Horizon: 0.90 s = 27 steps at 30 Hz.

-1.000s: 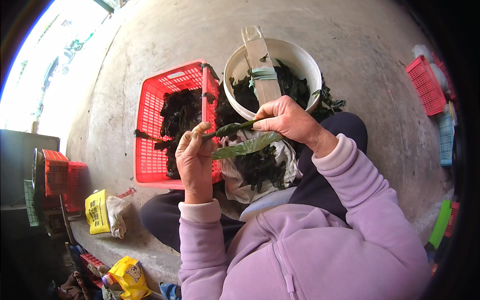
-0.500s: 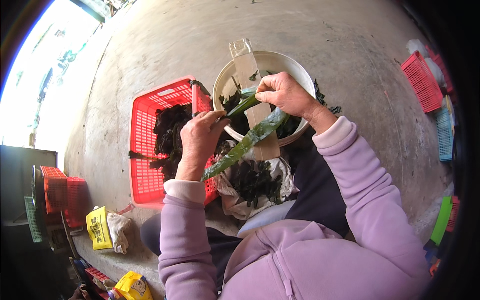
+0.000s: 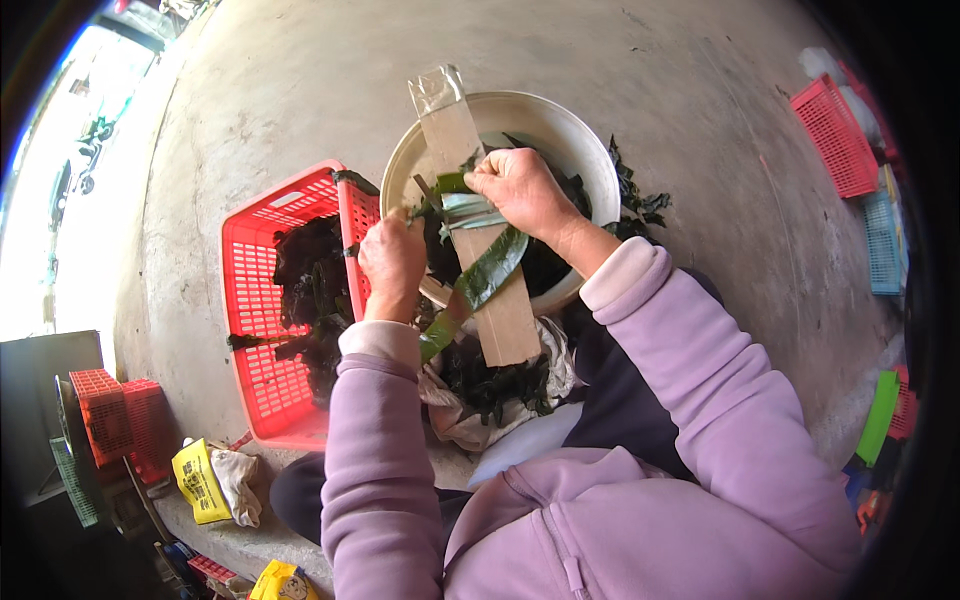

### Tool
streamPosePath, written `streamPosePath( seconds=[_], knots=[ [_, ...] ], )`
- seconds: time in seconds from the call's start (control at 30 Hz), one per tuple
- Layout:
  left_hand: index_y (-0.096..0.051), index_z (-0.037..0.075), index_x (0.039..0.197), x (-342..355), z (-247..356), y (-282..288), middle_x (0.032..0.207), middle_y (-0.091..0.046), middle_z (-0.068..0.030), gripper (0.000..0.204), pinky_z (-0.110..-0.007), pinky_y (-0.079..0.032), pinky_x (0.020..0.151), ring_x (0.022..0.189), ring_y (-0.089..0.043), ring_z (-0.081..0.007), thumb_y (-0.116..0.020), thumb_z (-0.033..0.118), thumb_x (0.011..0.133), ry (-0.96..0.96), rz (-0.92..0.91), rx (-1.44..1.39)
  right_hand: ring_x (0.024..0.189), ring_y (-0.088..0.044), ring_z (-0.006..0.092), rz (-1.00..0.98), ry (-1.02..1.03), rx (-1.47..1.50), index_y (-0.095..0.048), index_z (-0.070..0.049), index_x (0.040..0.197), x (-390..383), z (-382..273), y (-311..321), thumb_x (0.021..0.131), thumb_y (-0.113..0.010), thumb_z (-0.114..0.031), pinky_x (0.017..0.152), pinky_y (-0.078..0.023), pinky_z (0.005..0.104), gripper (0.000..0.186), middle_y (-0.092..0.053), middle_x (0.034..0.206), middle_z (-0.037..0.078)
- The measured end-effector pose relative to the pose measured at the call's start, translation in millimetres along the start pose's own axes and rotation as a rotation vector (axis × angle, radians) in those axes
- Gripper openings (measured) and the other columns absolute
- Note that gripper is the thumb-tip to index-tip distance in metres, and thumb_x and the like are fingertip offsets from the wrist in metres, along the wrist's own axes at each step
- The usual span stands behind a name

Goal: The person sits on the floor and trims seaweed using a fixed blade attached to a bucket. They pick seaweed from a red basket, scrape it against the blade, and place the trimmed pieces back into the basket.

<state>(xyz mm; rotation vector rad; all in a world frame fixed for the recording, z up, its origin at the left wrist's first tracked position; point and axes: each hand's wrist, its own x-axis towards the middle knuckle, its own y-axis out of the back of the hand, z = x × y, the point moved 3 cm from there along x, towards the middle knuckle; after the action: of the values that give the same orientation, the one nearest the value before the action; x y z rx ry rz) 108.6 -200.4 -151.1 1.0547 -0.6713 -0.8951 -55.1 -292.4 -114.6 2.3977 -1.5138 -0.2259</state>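
Note:
A glossy green seaweed strip [image 3: 492,270] hangs across a long wooden board [image 3: 505,325] over a white bucket [image 3: 555,111] with dark seaweed inside. My right hand [image 3: 518,195] pinches the strip's upper part beside teal bands around the board. Left of the board, my left hand [image 3: 393,258] is closed on seaweed, its fingertips partly hidden. Beside it stands a red plastic basket [image 3: 250,300] with dark seaweed [image 3: 308,265]. Below the board, a whitish sack [image 3: 465,428] holds more dark seaweed.
Crossed legs [image 3: 620,400] sit on concrete floor [image 3: 700,130]. Red crates [image 3: 835,135] and a blue crate [image 3: 880,240] line the right side. At lower left are more red crates [image 3: 105,420] and a yellow bag [image 3: 200,480]. A bright doorway is at upper left.
Both hands have moved up from above the sack to over the bucket and board, carrying the strip. The view has shifted slightly, and the board now shows more fully beneath the strip.

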Motion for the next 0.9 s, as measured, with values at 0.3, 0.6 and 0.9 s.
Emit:
streamPosePath(
  seconds=[0.3,0.6,0.9],
  knots=[
    [-0.064,-0.006,0.087,-129,46,47,0.070,-0.066,-0.0149,0.062,-0.025,-0.047,0.046,0.051,-0.062,-0.0193,-0.040,0.050,0.094,0.255,-0.431,-1.262,0.070,-0.054,0.0081,0.027,0.148,0.507,-0.057,0.003,0.095,-71,-76,30,0.081,-0.065,-0.009,0.064,-0.045,0.0235,0.021,-0.061,0.080,0.003],
    [-0.051,0.000,0.119,-161,53,48,0.122,-0.056,-0.0177,0.041,-0.046,-0.036,0.102,0.117,-0.051,-0.0322,-0.042,0.034,0.097,0.308,-0.282,-2.164,0.096,-0.057,0.0158,0.047,0.089,0.761,-0.060,0.004,0.109,-165,-84,26,0.096,-0.040,-0.017,0.091,-0.041,0.0305,0.032,-0.063,0.104,0.010],
    [-0.063,-0.001,0.093,-201,34,106,0.081,-0.064,-0.0058,0.012,-0.025,-0.048,0.071,0.070,-0.059,-0.0109,-0.059,0.006,0.084,0.210,-0.265,-1.614,0.094,-0.060,0.0166,-0.164,0.016,0.836,-0.064,0.002,0.102,-182,-79,-6,0.093,-0.053,-0.013,0.090,-0.046,0.0318,0.021,-0.064,0.106,0.009]
  ],
)
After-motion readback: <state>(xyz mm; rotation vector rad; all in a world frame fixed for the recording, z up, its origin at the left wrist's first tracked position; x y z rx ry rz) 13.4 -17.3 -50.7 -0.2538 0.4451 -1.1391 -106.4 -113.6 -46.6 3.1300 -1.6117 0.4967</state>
